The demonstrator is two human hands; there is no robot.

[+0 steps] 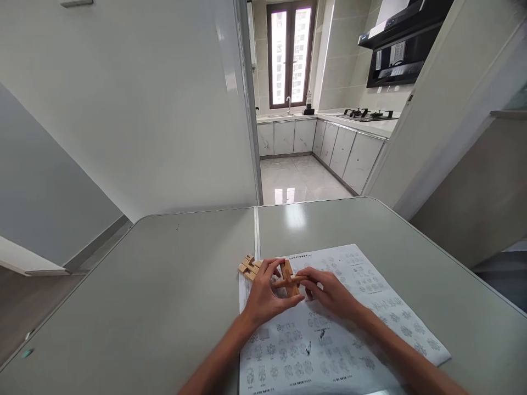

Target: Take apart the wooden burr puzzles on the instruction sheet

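Note:
Between my hands is a small wooden puzzle piece [287, 269] standing roughly upright, with another wooden bar [283, 283] crossing it. My left hand [265, 293] is closed on the upright piece, fingers at its top and thumb near its bottom. The fingertips of my right hand [327, 291] pinch the right end of the crossing bar. More notched wooden puzzle pieces [249, 267] lie just beyond my left hand, partly hidden by it. Under both hands lies a printed instruction sheet [296, 351] with rows of small diagrams and some handwritten marks.
The sheet rests on a pale grey-green table [185, 307] with a light seam [257, 233] running across it. A small green object [27, 353] is near the left edge. Past the table, a doorway opens on a kitchen with white cabinets [284, 137] and a gas stove [366, 114].

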